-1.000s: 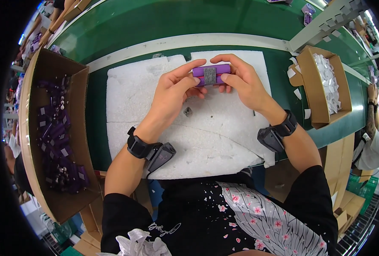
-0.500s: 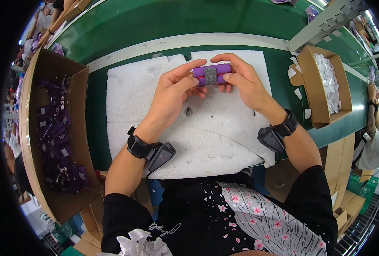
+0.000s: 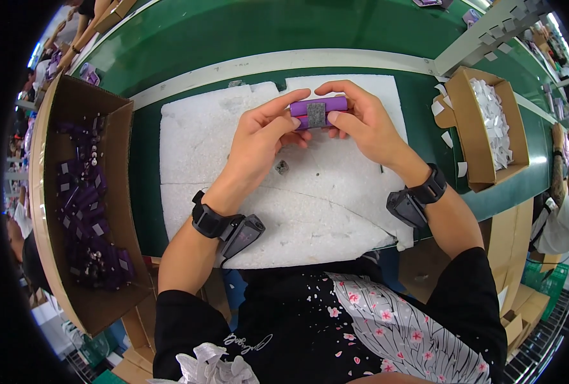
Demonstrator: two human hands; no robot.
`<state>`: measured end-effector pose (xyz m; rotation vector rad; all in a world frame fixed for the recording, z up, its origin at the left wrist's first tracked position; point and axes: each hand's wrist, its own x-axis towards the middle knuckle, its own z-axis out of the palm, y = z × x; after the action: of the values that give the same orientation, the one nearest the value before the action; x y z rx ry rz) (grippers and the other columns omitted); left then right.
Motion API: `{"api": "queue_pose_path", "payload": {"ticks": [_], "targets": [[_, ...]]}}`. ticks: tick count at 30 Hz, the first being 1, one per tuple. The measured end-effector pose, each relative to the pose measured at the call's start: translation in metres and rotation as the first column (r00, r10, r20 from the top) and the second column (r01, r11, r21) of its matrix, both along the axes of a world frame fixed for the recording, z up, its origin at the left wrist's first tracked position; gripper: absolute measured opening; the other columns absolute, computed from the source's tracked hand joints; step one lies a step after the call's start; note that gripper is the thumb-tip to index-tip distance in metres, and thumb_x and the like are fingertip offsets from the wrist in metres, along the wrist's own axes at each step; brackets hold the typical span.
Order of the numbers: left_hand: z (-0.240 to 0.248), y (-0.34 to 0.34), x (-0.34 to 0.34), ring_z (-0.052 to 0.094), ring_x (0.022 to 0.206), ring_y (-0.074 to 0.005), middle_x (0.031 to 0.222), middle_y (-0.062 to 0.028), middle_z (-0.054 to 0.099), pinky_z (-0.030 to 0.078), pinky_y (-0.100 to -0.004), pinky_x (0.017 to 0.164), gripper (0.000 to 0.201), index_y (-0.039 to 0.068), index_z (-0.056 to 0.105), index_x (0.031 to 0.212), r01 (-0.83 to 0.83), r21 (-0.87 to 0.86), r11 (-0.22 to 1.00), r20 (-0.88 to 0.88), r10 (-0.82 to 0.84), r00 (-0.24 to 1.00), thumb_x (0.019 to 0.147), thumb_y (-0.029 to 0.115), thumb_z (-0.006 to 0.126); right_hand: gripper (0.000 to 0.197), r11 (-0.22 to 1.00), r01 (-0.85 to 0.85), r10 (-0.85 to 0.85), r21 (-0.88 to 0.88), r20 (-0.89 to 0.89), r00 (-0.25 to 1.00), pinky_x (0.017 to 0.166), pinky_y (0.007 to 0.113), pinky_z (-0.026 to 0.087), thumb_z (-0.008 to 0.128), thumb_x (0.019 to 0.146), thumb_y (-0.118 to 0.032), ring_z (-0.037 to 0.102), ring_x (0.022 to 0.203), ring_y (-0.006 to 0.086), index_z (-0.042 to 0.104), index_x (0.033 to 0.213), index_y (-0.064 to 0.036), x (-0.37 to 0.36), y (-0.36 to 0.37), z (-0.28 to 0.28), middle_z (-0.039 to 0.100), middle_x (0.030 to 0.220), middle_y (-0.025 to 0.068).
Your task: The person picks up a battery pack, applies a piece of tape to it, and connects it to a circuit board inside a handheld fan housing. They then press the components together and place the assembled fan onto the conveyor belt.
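Note:
A purple battery pack (image 3: pixel 331 104) of two cylinders side by side is held above the foam board, with a grey felt-like pad (image 3: pixel 316 115) across its middle. A red line runs between the cylinders. My left hand (image 3: pixel 262 131) grips the pack's left end, thumb on its front. At the other end my right hand (image 3: pixel 367 128) is closed on it, the thumb pressing beside the grey pad. Under my hands lies the white foam board (image 3: pixel 233 211), cracked across. A small grey scrap (image 3: pixel 281 167) rests on it. The pack's underside is hidden.
At left stands a deep cardboard box (image 3: pixel 114 192) with many purple battery packs (image 3: pixel 82 205). A smaller carton (image 3: pixel 469 144) at right holds white paper-like pieces (image 3: pixel 491 121). Behind the board a pale rail (image 3: pixel 252 66) borders a green surface (image 3: pixel 284 32). Other people work at both sides.
My right thumb has slid left along the pack, up to the edge of the grey pad. The left hand and the pack have hardly moved.

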<state>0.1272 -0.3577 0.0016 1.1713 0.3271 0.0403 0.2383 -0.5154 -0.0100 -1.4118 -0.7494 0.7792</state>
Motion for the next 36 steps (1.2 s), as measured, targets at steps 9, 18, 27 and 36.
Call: {"api": "queue_pose_path", "payload": {"ticks": [9,18,27,36], "targets": [[0.0001,-0.0011,-0.0009,0.059,0.075,-0.0142,0.086,-0.0061,0.060,0.050,-0.0265,0.068,0.040,0.002,0.051,0.124,0.009,0.027,1.000,0.002,-0.009,1.000,0.084,0.000,0.045,0.034,1.000,0.001,-0.001,-0.011,0.005,1.000,0.061,0.019,0.042,0.046,0.082,-0.006,0.051,0.068,0.0073,0.050,0.115,-0.0051,0.0000,-0.0005,-0.0002,0.054,0.086,0.0026],[-0.0009,-0.0009,-0.0008,0.059,0.074,-0.0133,0.087,-0.0059,0.061,0.050,-0.0252,0.067,0.038,0.003,0.053,0.122,0.011,0.040,0.999,0.003,-0.011,1.000,0.084,0.000,0.046,0.035,1.000,0.000,0.000,-0.010,-0.019,1.000,0.061,0.020,0.042,0.045,0.081,-0.007,0.051,0.068,0.0075,0.050,0.115,-0.0047,-0.0002,-0.0006,0.0004,0.054,0.084,0.0025],[-0.0029,-0.0020,0.0038,0.059,0.074,-0.0136,0.090,-0.0073,0.062,0.050,-0.0260,0.067,0.037,0.003,0.053,0.121,0.009,0.013,1.000,0.014,-0.009,1.000,0.084,0.001,0.047,0.031,1.000,0.027,-0.027,-0.004,0.009,1.000,0.060,0.020,0.043,0.046,0.083,-0.007,0.053,0.067,0.0078,0.050,0.114,-0.0040,0.0001,-0.0022,0.0018,0.056,0.086,0.0035],[-0.0034,0.0064,-0.0010,0.059,0.074,-0.0147,0.097,-0.0095,0.060,0.050,-0.0271,0.067,0.037,0.003,0.053,0.120,-0.039,0.017,0.999,0.008,0.039,0.999,0.084,0.000,0.046,0.030,1.000,-0.014,0.015,0.023,-0.024,1.000,0.059,0.021,0.043,0.045,0.084,-0.007,0.054,0.067,0.0082,0.050,0.114,-0.0036,0.0000,0.0044,-0.0027,0.056,0.088,0.0042]]}}
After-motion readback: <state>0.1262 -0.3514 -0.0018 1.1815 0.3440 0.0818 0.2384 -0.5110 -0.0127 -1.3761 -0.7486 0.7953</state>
